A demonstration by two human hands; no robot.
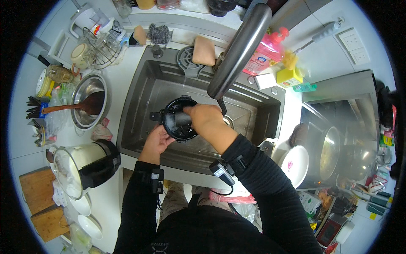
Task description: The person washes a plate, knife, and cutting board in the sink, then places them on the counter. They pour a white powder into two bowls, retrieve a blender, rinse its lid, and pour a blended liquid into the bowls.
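Over the grey sink basin (152, 92), a round black lid or shallow pot (178, 122) with side tabs is tilted with its wet hollow side towards me. My left hand (157, 139) supports it from below at its lower left rim, fingers partly beneath it. My right hand (204, 119) reaches onto its right side, fingertips at the inner surface; whether they hold anything is hidden. The metal faucet (241, 52) arches over the sink, its spout just above my right hand. White droplets or foam mark the black surface.
Left of the sink stand a steel bowl (90, 85) with a wooden spatula (90, 103) and a rice-cooker-like appliance (85, 168). Behind are a sponge (203, 50), a steel scourer (158, 33) and a pink pump bottle (265, 52). A white plate (295, 166) leans at the right.
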